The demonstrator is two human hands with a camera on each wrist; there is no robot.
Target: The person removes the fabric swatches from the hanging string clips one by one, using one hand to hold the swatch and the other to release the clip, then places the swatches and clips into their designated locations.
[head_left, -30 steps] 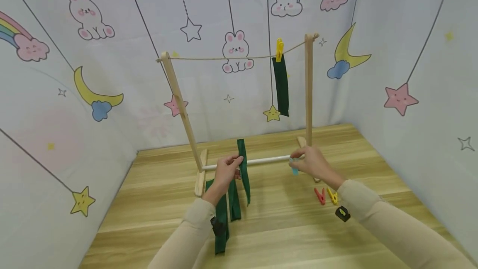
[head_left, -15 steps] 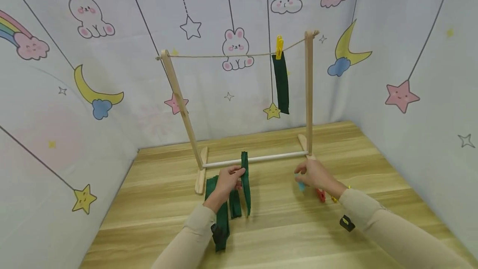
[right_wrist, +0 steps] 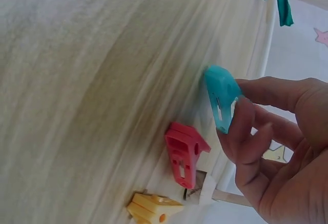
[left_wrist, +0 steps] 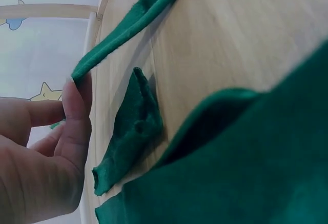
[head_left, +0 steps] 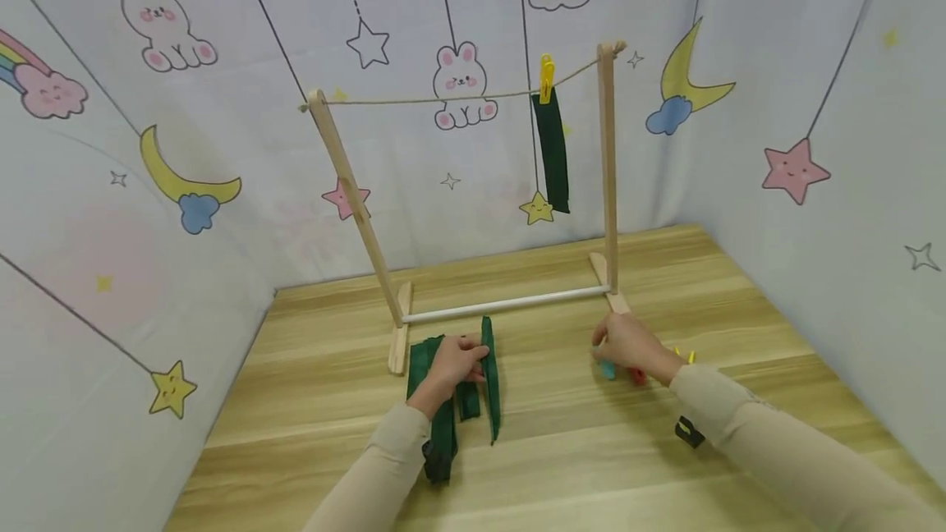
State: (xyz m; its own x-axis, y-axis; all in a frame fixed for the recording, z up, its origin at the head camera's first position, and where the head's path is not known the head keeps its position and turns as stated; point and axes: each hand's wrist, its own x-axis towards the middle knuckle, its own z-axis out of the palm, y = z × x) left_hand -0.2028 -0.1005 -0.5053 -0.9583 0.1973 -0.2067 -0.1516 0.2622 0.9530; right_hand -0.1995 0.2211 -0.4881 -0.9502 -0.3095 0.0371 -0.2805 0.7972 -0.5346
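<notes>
My left hand point(head_left: 456, 364) pinches a narrow green cloth strip point(head_left: 491, 384) near its far end, and the rest trails toward the front. Beneath and beside that hand lie more green strips point(head_left: 443, 442) on the table, partly hidden by the wrist. My right hand point(head_left: 628, 345) holds a light-blue clothespin point(right_wrist: 220, 93) between thumb and fingers, low over the table. Close by it in the right wrist view are a red clothespin point(right_wrist: 182, 155) and a yellow clothespin point(right_wrist: 151, 208); the forearm partly hides them in the head view.
Ahead stands a wooden rack with two posts point(head_left: 609, 171), a cord point(head_left: 414, 100) and a white lower bar point(head_left: 510, 303). A dark green strip point(head_left: 552, 154) hangs from the cord by a yellow clothespin point(head_left: 546, 79). A printed curtain point(head_left: 259, 64) surrounds the wooden table point(head_left: 547, 450).
My right hand has come down from near the white bar toward the red clothespin, with the blue clothespin still in its fingers. The left hand has lowered its green strip a little.
</notes>
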